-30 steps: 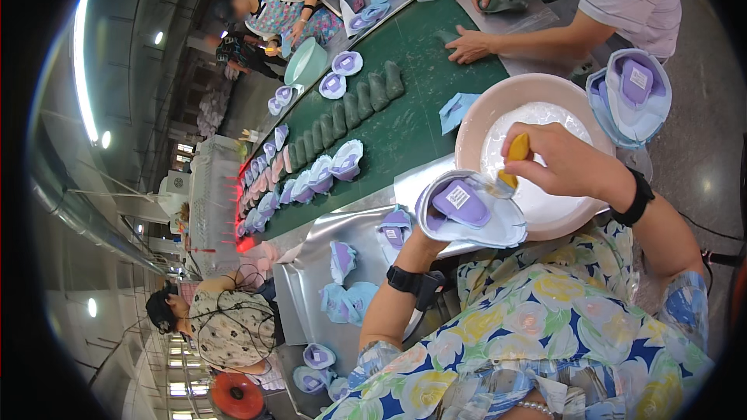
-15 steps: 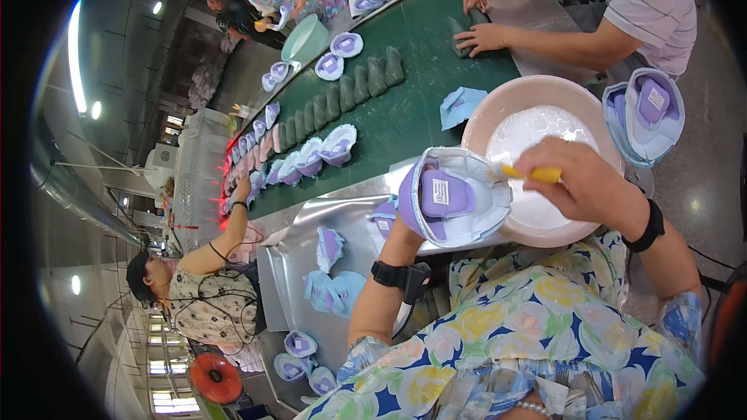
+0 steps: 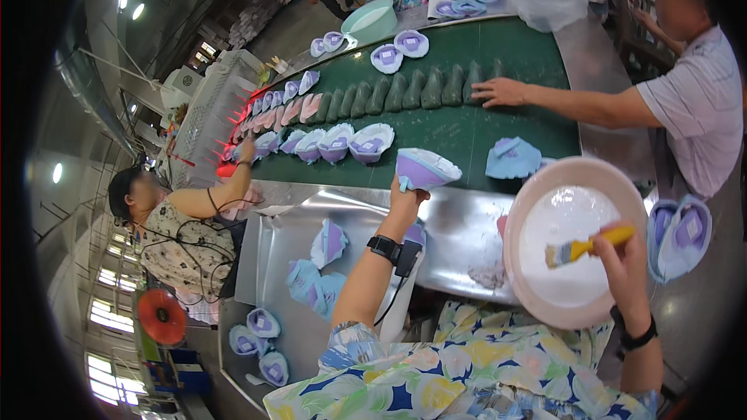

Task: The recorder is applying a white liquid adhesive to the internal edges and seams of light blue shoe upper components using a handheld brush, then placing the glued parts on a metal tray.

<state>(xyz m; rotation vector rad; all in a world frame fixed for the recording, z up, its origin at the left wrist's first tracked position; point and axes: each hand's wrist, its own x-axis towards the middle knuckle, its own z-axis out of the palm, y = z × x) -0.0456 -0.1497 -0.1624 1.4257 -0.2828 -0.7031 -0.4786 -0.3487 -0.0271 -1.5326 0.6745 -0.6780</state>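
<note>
My left hand (image 3: 408,201) grips a purple and light-blue shoe upper (image 3: 424,169) and holds it out over the near edge of the green belt. A yellow-handled brush (image 3: 585,246) is in the closed fingers of my right hand (image 3: 625,264). Its pale bristles hang over a pink basin (image 3: 515,272) that contains white liquid (image 3: 556,222). Left of the basin, on the belt, lies a light-blue upper (image 3: 513,159). Another purple and blue pair (image 3: 680,237) rests to the right of the basin.
A row of dark shoe lasts (image 3: 412,90) runs along the green belt (image 3: 459,131), with finished-looking uppers (image 3: 336,143) beside it. A co-worker's hand (image 3: 500,92) reaches in from the right. More uppers lie in the metal tray (image 3: 272,253); another worker (image 3: 187,241) sits at the left.
My left hand has carried the upper forward and left, to the belt. My right hand has drawn the brush away from it, over the basin. The view has turned; the co-worker's arm is now stretched over the lasts.
</note>
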